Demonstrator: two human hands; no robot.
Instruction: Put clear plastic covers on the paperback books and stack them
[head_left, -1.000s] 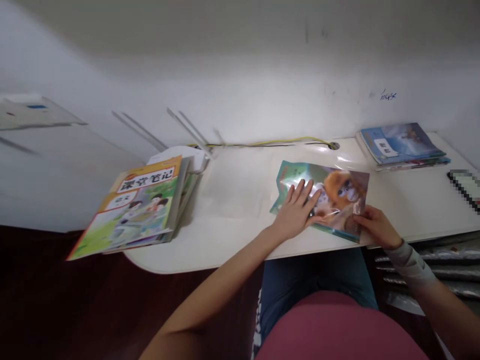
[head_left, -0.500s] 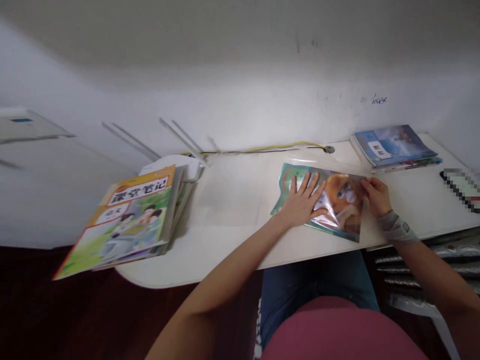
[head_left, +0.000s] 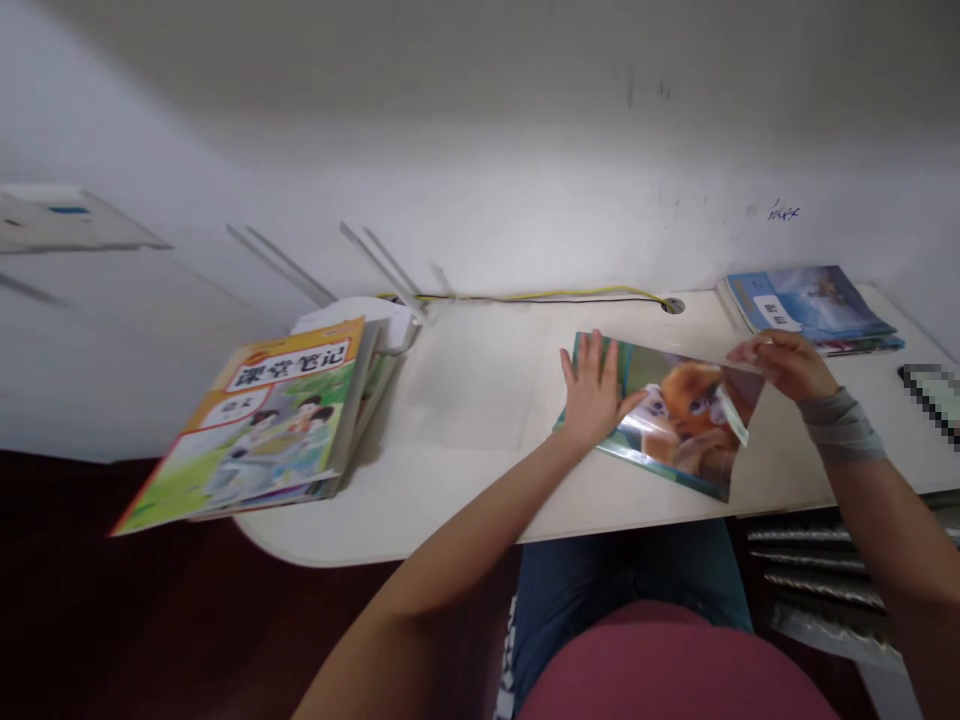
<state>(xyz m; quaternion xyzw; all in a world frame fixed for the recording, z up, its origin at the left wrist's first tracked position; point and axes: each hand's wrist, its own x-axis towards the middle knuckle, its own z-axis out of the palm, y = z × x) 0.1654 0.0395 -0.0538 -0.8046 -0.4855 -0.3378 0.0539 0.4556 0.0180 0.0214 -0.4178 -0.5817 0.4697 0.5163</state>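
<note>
A glossy book (head_left: 682, 410) with a furry orange animal on its cover and a green edge lies tilted on the white desk. My left hand (head_left: 594, 395) is laid flat over its left part, fingers spread. At the upper right corner, my right hand (head_left: 791, 362) is raised slightly with fingers pinched on a thin clear plastic cover (head_left: 736, 418), whose pale edge catches light over the book's right side. The exact hold at the fingertips is blurred. A grey band wraps the right wrist.
A stack of books (head_left: 281, 425) overhangs the desk's left end, beside a white router (head_left: 397, 325) with antennas. Blue books (head_left: 817, 300) sit at the back right, near a pixelated phone-like object (head_left: 934, 395). A clear sheet (head_left: 476, 385) lies mid-desk. Cables run along the wall.
My right hand has moved from the book's right edge up and outward, and the plastic's edge now shows. My left hand has shifted toward the book's left edge, still flat.
</note>
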